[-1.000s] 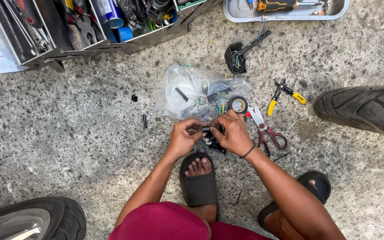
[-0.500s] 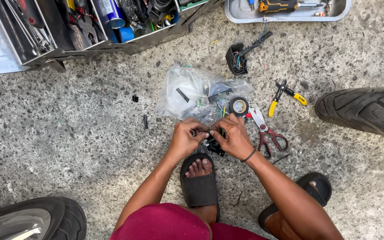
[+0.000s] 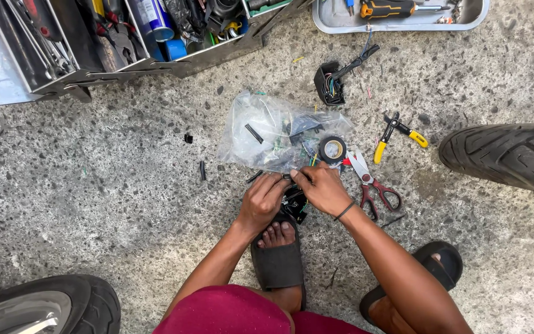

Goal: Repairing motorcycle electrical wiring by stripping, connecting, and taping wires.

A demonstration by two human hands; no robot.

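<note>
Both hands clenched on a small black wired part (image 3: 294,201), held just above the toes of the sandalled foot (image 3: 277,256). Left hand (image 3: 262,201) grips its left side, fingers curled over the top; right hand (image 3: 324,190) pinches the right side, thumb and forefinger meeting at the part's upper edge. Exact shape of the part mostly hidden by the fingers.

Just beyond the knuckles: clear plastic bag (image 3: 273,133) of small bits, its near edge almost touching the fingertips. Black tape roll (image 3: 332,149) sits just past the right hand, at the bag's right corner. Red-handled scissors (image 3: 371,182) lie right beside the right wrist, touching close. Yellow-handled pliers (image 3: 397,133) further right and out.

Right of the grip, well apart: tyre (image 3: 508,158), tread edge bounding that side. Near-left corner: second tyre with rim (image 3: 44,306). Far left: open metal toolbox (image 3: 112,37); far ahead: black connector with wires (image 3: 335,80) and grey tray (image 3: 403,18).

Left of the grip, bare concrete floor (image 3: 94,185) runs wide between toolbox and the near tyre, only two small black scraps on it. Right side tight: scissors, pliers, tyre.
</note>
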